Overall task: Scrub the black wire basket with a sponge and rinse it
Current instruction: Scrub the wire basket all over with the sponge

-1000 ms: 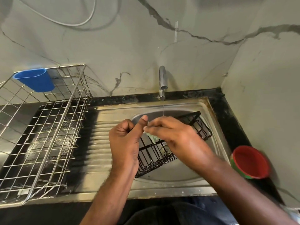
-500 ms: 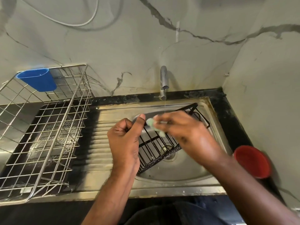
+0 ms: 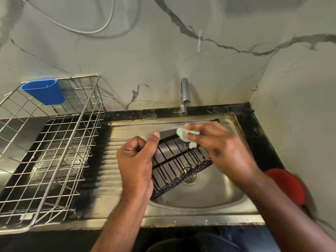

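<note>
Black wire basket tilts over the sink — left hand grips its edge, right hand pinches a green sponge.

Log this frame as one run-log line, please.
phase: scrubbing | left hand: grips black wire basket over sink | right hand: pinches green sponge | tap: thin stream

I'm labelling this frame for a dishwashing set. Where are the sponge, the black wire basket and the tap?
sponge (image 3: 183,134), head view, on the pale green pad above the fingers.
black wire basket (image 3: 179,161), head view, on its barred wall.
tap (image 3: 184,90), head view, on the chrome spout.
</note>
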Demonstrator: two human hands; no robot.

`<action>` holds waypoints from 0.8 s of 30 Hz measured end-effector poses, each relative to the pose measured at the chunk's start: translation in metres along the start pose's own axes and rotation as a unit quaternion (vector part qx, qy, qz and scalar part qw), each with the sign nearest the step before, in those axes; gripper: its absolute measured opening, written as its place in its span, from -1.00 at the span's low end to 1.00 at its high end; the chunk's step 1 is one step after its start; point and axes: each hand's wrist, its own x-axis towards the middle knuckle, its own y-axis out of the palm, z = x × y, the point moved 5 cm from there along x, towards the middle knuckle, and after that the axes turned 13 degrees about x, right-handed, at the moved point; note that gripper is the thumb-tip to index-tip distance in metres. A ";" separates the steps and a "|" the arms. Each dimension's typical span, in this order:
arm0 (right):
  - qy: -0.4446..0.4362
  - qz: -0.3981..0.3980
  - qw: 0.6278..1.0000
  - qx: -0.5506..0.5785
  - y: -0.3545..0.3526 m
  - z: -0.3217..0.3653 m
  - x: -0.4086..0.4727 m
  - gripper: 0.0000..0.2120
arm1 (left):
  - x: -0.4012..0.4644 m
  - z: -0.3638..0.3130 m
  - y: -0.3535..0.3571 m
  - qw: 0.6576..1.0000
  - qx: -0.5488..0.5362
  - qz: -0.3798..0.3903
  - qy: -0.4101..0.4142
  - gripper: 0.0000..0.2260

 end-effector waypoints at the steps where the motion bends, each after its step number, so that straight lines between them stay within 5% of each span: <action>1: -0.021 0.015 0.999 0.019 0.009 0.015 0.003 -0.59 | 0.000 -0.001 0.003 1.000 0.000 0.001 0.004 -0.60; 7: -0.064 0.102 0.993 0.016 0.035 0.020 -0.001 -0.46 | 0.002 0.001 -0.002 1.000 0.000 -0.005 -0.010 -0.61; 18: 0.102 -0.021 0.993 -0.049 -0.022 -0.074 -0.010 -0.63 | 0.004 0.003 -0.021 0.998 0.035 -0.032 -0.030 -0.59; 21: 0.067 -0.042 0.997 -0.004 -0.013 -0.039 -0.005 -0.56 | 0.005 0.005 -0.019 0.998 0.034 -0.038 -0.032 -0.59; 24: -0.030 0.078 0.996 0.009 0.022 0.005 -0.009 -0.45 | 0.005 0.004 -0.017 0.998 0.031 -0.043 -0.029 -0.59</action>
